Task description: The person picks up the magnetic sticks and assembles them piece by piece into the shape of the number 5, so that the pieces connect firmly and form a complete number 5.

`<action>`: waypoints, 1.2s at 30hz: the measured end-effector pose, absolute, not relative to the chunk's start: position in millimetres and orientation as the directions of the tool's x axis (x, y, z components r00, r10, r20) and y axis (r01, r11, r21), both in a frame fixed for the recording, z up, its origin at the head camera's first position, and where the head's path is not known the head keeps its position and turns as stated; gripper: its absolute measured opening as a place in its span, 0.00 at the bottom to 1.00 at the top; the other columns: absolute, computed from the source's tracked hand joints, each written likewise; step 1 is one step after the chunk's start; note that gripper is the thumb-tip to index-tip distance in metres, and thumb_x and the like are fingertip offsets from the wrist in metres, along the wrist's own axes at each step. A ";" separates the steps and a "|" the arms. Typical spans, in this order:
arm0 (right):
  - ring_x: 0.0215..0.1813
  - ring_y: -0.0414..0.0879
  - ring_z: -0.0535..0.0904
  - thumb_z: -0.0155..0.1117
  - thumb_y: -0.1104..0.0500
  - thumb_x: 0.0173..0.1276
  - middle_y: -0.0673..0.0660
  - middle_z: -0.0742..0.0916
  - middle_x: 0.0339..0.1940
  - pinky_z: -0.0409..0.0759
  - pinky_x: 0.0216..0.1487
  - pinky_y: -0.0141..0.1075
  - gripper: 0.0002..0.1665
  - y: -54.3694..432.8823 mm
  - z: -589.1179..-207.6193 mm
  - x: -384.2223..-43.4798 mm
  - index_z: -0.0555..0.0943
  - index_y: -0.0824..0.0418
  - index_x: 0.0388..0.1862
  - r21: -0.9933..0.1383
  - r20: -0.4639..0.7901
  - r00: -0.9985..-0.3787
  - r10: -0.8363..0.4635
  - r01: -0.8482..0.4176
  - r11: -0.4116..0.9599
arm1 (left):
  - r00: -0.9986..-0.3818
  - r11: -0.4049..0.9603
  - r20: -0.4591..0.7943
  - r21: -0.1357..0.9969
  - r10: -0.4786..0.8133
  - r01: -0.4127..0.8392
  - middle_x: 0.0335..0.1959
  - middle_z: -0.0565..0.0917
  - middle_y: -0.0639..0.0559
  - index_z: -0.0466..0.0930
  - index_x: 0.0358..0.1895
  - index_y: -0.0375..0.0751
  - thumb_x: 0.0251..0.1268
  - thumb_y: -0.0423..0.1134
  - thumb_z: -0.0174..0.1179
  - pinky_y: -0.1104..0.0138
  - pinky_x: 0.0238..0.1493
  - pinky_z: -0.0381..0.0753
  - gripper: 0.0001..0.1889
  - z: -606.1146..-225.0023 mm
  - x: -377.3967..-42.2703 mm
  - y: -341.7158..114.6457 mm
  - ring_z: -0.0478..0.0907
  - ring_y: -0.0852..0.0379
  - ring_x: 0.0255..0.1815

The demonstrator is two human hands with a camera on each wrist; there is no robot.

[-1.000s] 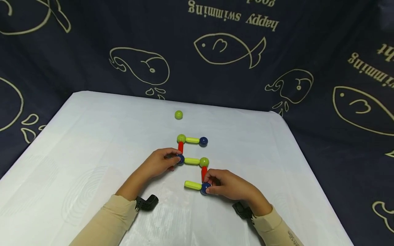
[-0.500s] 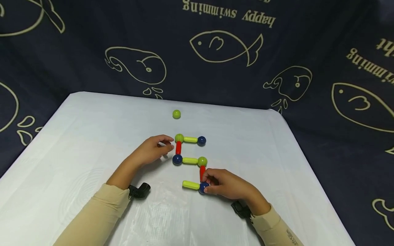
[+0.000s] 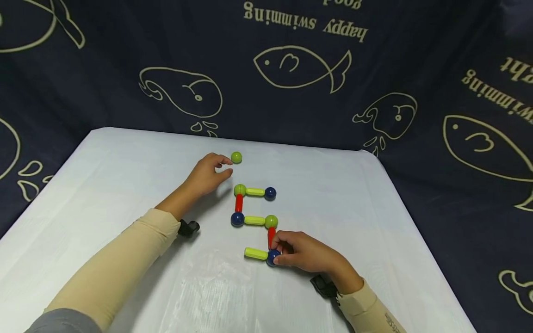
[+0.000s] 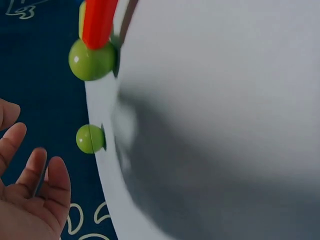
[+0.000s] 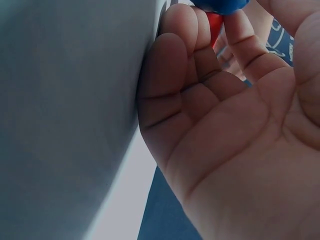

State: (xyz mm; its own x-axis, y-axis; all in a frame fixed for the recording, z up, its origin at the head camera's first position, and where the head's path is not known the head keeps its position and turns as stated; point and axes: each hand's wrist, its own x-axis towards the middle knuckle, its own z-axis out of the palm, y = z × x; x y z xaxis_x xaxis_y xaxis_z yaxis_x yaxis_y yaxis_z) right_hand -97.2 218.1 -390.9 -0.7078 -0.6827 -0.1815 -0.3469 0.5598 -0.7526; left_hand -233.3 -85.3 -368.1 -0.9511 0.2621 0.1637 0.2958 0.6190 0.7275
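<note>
My left hand [image 3: 207,175] reaches to the loose green ball [image 3: 236,157] near the table's far side. Its thumb and fingers are spread apart, with nothing between them; the left wrist view shows a gap between the fingers and that green ball [image 4: 90,139]. With thumb and fingers, my right hand [image 3: 307,252] pinches the blue ball [image 3: 272,258] at the near end of a zigzag chain of balls and rods. A yellow-green rod [image 3: 255,253] sticks out leftward from this ball. A red rod [image 3: 271,237] runs from it to a green ball [image 3: 271,221].
Farther along, the chain has another yellow-green rod [image 3: 254,220], a blue ball [image 3: 237,219], a red rod [image 3: 238,203] and a green ball [image 3: 239,190]. A last rod [image 3: 255,191] ends in a blue ball [image 3: 270,193]. Dark printed cloth [image 3: 300,111] hangs behind the white table [image 3: 333,185].
My left hand has let go of the chain's middle blue ball and moved away from me to beside the loose green ball. My right hand still pinches the near blue ball.
</note>
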 end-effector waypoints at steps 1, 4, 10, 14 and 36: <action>0.34 0.37 0.73 0.69 0.50 0.68 0.45 0.78 0.30 0.73 0.36 0.32 0.10 218.4 -391.6 -97.4 0.77 0.46 0.44 -0.752 -0.182 -0.707 -0.683 -0.347 0.560 | -0.950 0.631 0.167 0.715 0.263 0.301 0.55 0.76 0.38 0.81 0.56 0.36 0.68 0.39 0.61 0.50 0.59 0.72 0.16 -368.0 -236.6 -83.5 0.74 0.41 0.57; 0.35 0.37 0.73 0.69 0.50 0.68 0.45 0.78 0.30 0.73 0.36 0.32 0.11 218.7 -392.7 -98.0 0.77 0.46 0.44 -0.755 -0.185 -0.704 -0.686 -0.345 0.558 | -0.942 0.654 0.155 0.685 0.298 0.320 0.58 0.73 0.39 0.80 0.58 0.37 0.67 0.40 0.63 0.51 0.62 0.70 0.19 -366.9 -243.5 -74.3 0.72 0.41 0.60; 0.34 0.37 0.73 0.69 0.50 0.68 0.46 0.79 0.31 0.73 0.36 0.32 0.11 218.2 -391.0 -98.8 0.77 0.46 0.45 -0.759 -0.175 -0.701 -0.692 -0.351 0.548 | -0.921 0.697 0.102 0.623 0.377 0.354 0.60 0.72 0.39 0.77 0.63 0.39 0.67 0.43 0.62 0.51 0.65 0.68 0.23 -369.1 -253.1 -48.5 0.70 0.42 0.62; 0.34 0.37 0.73 0.69 0.51 0.68 0.46 0.78 0.31 0.73 0.36 0.32 0.11 217.9 -390.1 -98.2 0.77 0.47 0.45 -0.763 -0.177 -0.701 -0.691 -0.345 0.546 | -0.933 0.727 0.131 0.594 0.336 0.345 0.60 0.72 0.40 0.76 0.63 0.40 0.68 0.43 0.61 0.52 0.66 0.67 0.23 -375.7 -263.5 -43.1 0.68 0.42 0.63; 0.33 0.37 0.72 0.69 0.50 0.68 0.45 0.78 0.30 0.72 0.35 0.31 0.11 218.9 -392.6 -99.2 0.77 0.46 0.45 -0.769 -0.166 -0.694 -0.701 -0.354 0.532 | -0.948 0.787 0.092 0.536 0.304 0.304 0.59 0.72 0.40 0.79 0.59 0.40 0.67 0.38 0.59 0.52 0.63 0.70 0.18 -399.4 -282.0 -59.4 0.71 0.43 0.60</action>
State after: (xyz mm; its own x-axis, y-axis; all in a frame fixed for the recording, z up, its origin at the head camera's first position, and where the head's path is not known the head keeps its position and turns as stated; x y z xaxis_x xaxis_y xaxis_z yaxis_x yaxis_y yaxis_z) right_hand -99.2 218.9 -392.6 -0.6937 -0.7010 -0.1655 -0.3545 0.5323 -0.7687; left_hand -282.0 -59.4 -399.4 -0.9483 0.3037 0.0925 0.3044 0.7871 0.5365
